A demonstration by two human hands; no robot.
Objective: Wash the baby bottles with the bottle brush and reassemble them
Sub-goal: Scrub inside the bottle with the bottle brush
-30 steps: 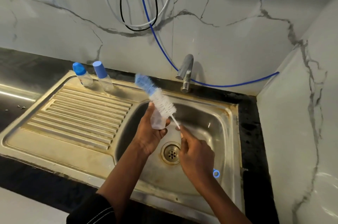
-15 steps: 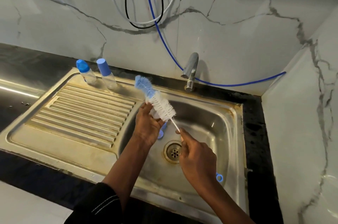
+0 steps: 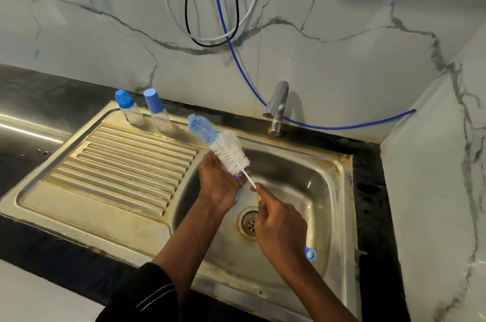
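Scrubbing step, I'd guess: right hand [image 3: 281, 229] pinches the bottle brush [image 3: 228, 149] by its thin stem over the sink [image 3: 323, 203]. Left hand [image 3: 219, 182] is curled round a mostly hidden bottle part. Next, the bristles need lining up with its opening, while two capped bottles [image 3: 143, 111] stand on the drainboard [image 3: 118, 164].

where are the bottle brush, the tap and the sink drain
white and blue bristled bottle brush [image 3: 231, 154]: head view, white bristles
chrome metal tap [image 3: 279, 97]: head view, spout
round steel sink drain [image 3: 247, 221]: head view, perforated centre
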